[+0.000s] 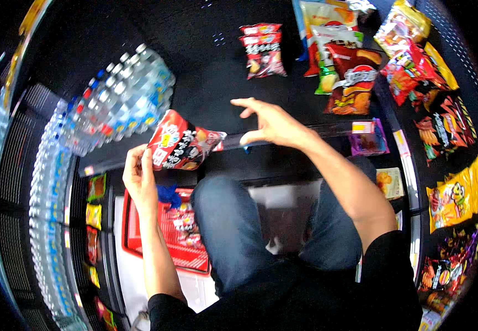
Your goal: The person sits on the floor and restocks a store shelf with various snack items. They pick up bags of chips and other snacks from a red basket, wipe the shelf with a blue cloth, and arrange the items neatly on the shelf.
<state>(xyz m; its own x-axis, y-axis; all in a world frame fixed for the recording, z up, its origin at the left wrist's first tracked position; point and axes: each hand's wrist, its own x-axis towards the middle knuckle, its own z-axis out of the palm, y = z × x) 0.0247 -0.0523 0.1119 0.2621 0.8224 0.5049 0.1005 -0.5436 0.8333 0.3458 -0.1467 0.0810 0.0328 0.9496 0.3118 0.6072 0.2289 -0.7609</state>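
My left hand pinches the lower left edge of a red and black snack bag, which is tilted over the shelf's front edge. To the right, my right hand is raised with thumb and fingers spread, holding nothing. Ahead on the black shelf a few similar red snack bags stand together. Below my left hand, beside my knee, a red plastic basket holds several red snack packets and something blue.
Clear plastic bottles with white, blue and red caps stand at the shelf's left. Larger snack bags stand at the right, with yellow bags on the side shelf. A purple packet is by the front edge. My bent knees are below the shelf.
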